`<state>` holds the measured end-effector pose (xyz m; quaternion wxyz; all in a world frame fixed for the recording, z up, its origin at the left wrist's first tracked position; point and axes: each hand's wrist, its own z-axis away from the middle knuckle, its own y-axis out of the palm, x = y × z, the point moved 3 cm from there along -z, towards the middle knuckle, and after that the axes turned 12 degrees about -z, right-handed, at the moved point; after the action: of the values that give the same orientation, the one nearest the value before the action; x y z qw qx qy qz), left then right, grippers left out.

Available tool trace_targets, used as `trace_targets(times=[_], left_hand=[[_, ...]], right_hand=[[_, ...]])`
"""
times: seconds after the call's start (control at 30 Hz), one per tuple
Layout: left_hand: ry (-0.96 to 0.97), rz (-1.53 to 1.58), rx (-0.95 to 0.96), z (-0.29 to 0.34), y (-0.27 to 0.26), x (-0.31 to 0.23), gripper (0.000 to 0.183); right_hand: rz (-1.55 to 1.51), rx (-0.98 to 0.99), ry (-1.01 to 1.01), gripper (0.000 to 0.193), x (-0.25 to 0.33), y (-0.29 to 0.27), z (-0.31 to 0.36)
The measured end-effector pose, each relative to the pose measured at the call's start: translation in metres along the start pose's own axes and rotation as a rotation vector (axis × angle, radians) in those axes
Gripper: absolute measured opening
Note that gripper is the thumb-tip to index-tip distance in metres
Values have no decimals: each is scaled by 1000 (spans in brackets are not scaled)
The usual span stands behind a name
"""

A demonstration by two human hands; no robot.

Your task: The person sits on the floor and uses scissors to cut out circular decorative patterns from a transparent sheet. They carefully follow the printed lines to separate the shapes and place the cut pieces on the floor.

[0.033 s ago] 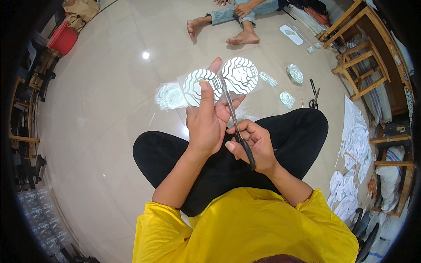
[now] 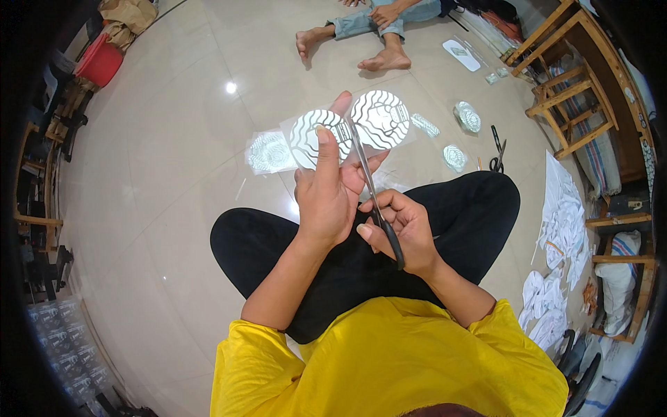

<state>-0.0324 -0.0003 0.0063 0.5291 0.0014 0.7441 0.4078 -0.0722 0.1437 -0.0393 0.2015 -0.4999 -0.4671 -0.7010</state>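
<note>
The clear sheet [image 2: 381, 119] with two round silver-patterned discs is held above the floor, the scissors [image 2: 372, 187] reaching between its discs. On the floor, a sheet stack [image 2: 269, 154] lies left, oval silver pieces [image 2: 467, 118] and a second pair of scissors [image 2: 497, 164] lie right, and another person's foot [image 2: 385, 61] rests farther off. Palm up, the left hand [image 2: 326, 201] pinches the sheet, thumb over the left disc; the right hand [image 2: 410, 233] curls round the black handles.
</note>
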Motion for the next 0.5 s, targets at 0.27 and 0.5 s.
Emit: trace_targets(times=[0.27,0.5], left_hand=[[0,4,8,0,1,0,61],[7,-8,7,1,-1,0,61]], right_hand=[[48,21,7,29,4,3,0],[17,-2,-11,29,0,2,-1]])
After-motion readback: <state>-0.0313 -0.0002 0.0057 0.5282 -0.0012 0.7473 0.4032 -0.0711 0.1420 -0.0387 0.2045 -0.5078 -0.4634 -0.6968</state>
